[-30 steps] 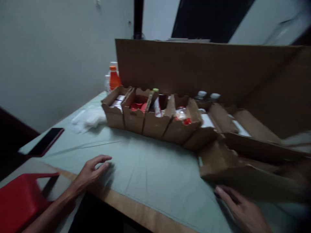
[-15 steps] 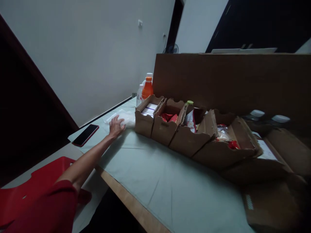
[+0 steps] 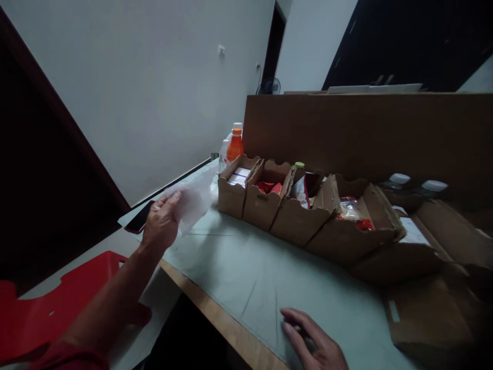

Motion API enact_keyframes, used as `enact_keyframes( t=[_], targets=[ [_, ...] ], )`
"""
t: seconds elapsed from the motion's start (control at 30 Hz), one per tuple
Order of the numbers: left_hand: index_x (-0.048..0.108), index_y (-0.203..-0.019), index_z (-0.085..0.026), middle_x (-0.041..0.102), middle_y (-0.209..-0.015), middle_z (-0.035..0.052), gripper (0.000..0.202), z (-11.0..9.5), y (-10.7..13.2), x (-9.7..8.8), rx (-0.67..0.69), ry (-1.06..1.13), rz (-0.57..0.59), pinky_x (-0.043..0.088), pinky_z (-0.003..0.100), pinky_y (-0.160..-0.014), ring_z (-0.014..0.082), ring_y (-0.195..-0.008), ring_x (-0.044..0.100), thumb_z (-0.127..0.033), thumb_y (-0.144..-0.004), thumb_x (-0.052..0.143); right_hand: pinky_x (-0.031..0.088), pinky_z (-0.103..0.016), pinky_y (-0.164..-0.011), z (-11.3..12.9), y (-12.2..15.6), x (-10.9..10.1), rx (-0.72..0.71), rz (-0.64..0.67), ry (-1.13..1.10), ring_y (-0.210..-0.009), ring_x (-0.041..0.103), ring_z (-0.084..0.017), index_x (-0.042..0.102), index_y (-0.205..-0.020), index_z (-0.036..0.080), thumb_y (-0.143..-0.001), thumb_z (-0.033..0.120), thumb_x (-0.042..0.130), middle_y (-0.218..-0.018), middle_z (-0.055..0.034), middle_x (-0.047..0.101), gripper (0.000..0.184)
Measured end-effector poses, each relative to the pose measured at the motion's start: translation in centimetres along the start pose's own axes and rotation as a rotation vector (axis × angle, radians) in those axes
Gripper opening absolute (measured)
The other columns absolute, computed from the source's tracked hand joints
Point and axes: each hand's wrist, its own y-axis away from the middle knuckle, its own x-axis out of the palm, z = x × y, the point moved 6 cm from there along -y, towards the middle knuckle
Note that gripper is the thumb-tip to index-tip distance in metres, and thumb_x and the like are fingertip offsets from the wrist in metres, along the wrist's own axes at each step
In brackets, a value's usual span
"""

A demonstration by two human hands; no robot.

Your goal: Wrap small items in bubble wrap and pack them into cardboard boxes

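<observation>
My left hand (image 3: 162, 218) pinches a translucent plastic bag (image 3: 194, 203) by its near edge, and the bag hangs raised over the left part of the cloth-covered table (image 3: 215, 257). Just behind that hand lies a dark phone with a red edge (image 3: 139, 218), partly covered by the fingers. Low in the view, my right hand (image 3: 314, 341) hovers over or rests near the cloth; thumb and forefinger are apart and nothing shows between them. More clear plastic (image 3: 214, 193) lies by the first cardboard bin (image 3: 231, 199).
Several cardboard bins in a row hold white boxes (image 3: 239, 176), red packets (image 3: 269, 187) and other packages. An orange bottle (image 3: 235, 146) stands behind them. White-lidded jars (image 3: 398, 180) stand at the back right. A brown board (image 3: 346, 128) rises behind. A red chair (image 3: 84, 282) is at the left.
My left hand has gripped the plastic bag, lifted it off the table and drawn it nearer. My right hand has come into view at the bottom.
</observation>
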Motion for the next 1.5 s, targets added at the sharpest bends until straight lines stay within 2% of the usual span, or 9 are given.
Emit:
enact_keyframes(
  t=[0.2,0.33,0.47,0.63,0.9,1.13,1.27,1.4,1.5],
  targets=[
    [0.074,-0.111,-0.017,0.073,-0.118,0.0114,0.037,2.6,11.1,6.6,-0.189,0.042,0.506,0.052,0.042,-0.101,0.0291,-0.114,0.066,-0.042,-0.09,0.056,0.06,-0.034,-0.081,1.7,-0.4,3.7,0.102,0.047,-0.355,-0.099,0.072,-0.026,0.07,-0.117,0.023,-0.083,0.054,0.066,-0.113,-0.0118,0.074,0.046],
    [0.067,-0.127,-0.02,0.055,-0.145,0.016,0.046,5.2,20.6,11.7,0.009,-0.226,1.05,0.038,0.051,-0.114,0.0336,-0.135,0.049,-0.031,-0.082,0.066,0.057,-0.04,-0.092,-1.6,0.8,3.3,0.293,-0.047,-0.572,-0.122,0.062,-0.03,0.052,-0.138,0.019,-0.081,0.063,0.066,-0.136,-0.0185,0.062,0.073],
    [0.064,-0.129,-0.022,0.054,-0.145,0.0168,0.052,5.8,25.7,12.4,0.284,-0.39,1.328,0.021,0.063,-0.119,0.0379,-0.141,0.041,-0.032,-0.079,0.072,0.054,-0.044,-0.094,-3.4,1.4,1.3,0.337,-0.168,-0.408,-0.127,0.058,-0.033,0.052,-0.138,0.018,-0.074,0.065,0.07,-0.139,-0.0194,0.059,0.082],
    [0.067,-0.124,-0.021,0.06,-0.139,0.0155,0.038,5.8,23.0,9.9,0.309,-0.406,1.186,0.033,0.053,-0.117,0.0318,-0.136,0.049,-0.027,-0.086,0.064,0.044,-0.051,-0.105,-1.1,-1.4,1.2,0.159,-0.193,-0.006,-0.126,0.057,-0.034,0.058,-0.133,0.019,-0.07,0.055,0.072,-0.137,-0.0155,0.061,0.074],
    [0.074,-0.108,-0.022,0.067,-0.129,0.0128,0.027,7.6,13.6,4.5,0.092,-0.461,0.867,0.042,0.05,-0.111,0.03,-0.126,0.057,-0.028,-0.085,0.063,0.054,-0.033,-0.075,0.5,-5.4,0.2,0.091,-0.262,-0.096,-0.082,0.069,-0.024,0.072,-0.085,0.018,-0.082,0.051,0.052,-0.086,-0.0075,0.076,0.039],
    [0.06,-0.134,-0.016,0.063,-0.134,0.0154,0.075,6.9,17.4,8.7,-0.473,0.145,0.962,0.044,0.046,-0.105,0.0343,-0.123,0.058,-0.052,-0.07,0.08,0.059,-0.03,-0.074,4.9,-2.5,-0.2,0.072,-0.114,-0.162,-0.088,0.073,-0.024,0.073,-0.112,0.023,-0.081,0.049,0.064,-0.1,-0.0061,0.077,0.042],
    [0.072,-0.111,-0.01,0.074,-0.103,0.0127,0.06,6.8,18.1,10.3,-0.692,0.519,0.924,0.052,0.037,-0.088,0.0273,-0.097,0.068,-0.057,-0.074,0.076,0.06,-0.029,-0.073,6.1,-1.6,2.9,0.058,0.095,-0.163,-0.091,0.073,-0.024,0.066,-0.128,0.023,-0.083,0.052,0.062,-0.104,-0.0074,0.077,0.053],
    [0.063,-0.127,-0.015,0.075,-0.088,0.004,0.063,8.0,12.6,6.7,-0.664,0.414,0.592,0.054,0.027,-0.073,0.0166,-0.076,0.068,-0.04,-0.072,0.081,0.06,-0.025,-0.067,4.8,-1.3,5.0,0.096,0.164,-0.2,-0.08,0.073,-0.02,0.053,-0.143,0.022,-0.087,0.053,0.059,-0.089,-0.0045,0.076,0.065],
    [0.041,-0.148,-0.017,0.075,-0.08,0.0001,0.088,7.9,6.2,3.7,-0.576,0.325,0.531,0.054,0.025,-0.062,0.0145,-0.063,0.067,-0.032,-0.07,0.08,0.06,-0.026,-0.076,2.5,-1.3,4.9,0.155,0.045,-0.189,-0.086,0.074,-0.021,0.066,-0.129,0.022,-0.085,0.055,0.063,-0.093,-0.0059,0.077,0.055]
  ],
)
